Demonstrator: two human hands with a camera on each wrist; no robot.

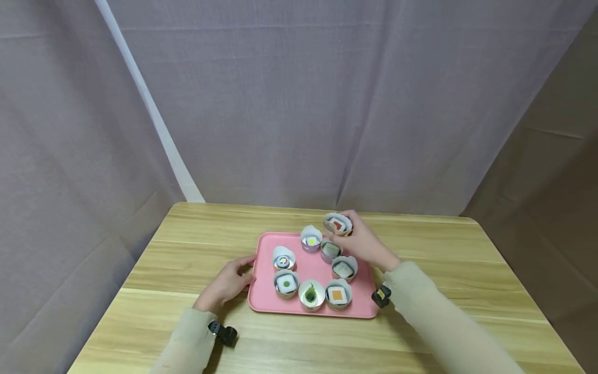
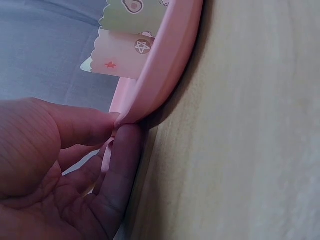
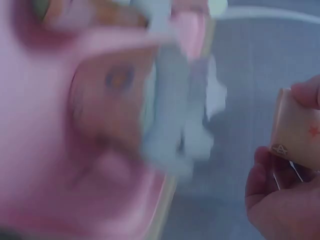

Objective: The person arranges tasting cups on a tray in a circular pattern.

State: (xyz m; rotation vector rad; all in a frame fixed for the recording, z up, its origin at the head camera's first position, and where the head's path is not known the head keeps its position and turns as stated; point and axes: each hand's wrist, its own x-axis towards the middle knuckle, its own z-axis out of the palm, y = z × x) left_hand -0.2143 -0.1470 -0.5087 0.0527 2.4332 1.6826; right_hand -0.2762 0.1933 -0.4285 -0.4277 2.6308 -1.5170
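Note:
My right hand [image 1: 365,243] holds a paper cup [image 3: 295,131] with a white sushi piece with a red centre [image 1: 337,224] in it. The cup is raised over the far right part of a pink tray [image 1: 312,269]. At the tray's left side my left hand [image 1: 230,281] pinches the rim [image 2: 172,60] between thumb and fingers. Several more scalloped paper cups stand on the tray, each with something in it. Among them are an orange-centred piece [image 1: 337,295], a green-centred piece [image 1: 286,283], and a green leaf-like garnish [image 1: 310,294].
The tray lies on a wooden table [image 1: 224,223]. Grey curtains [image 1: 280,104] hang behind the table and along its sides. Both wrists wear small black cameras, one near the tray's right edge.

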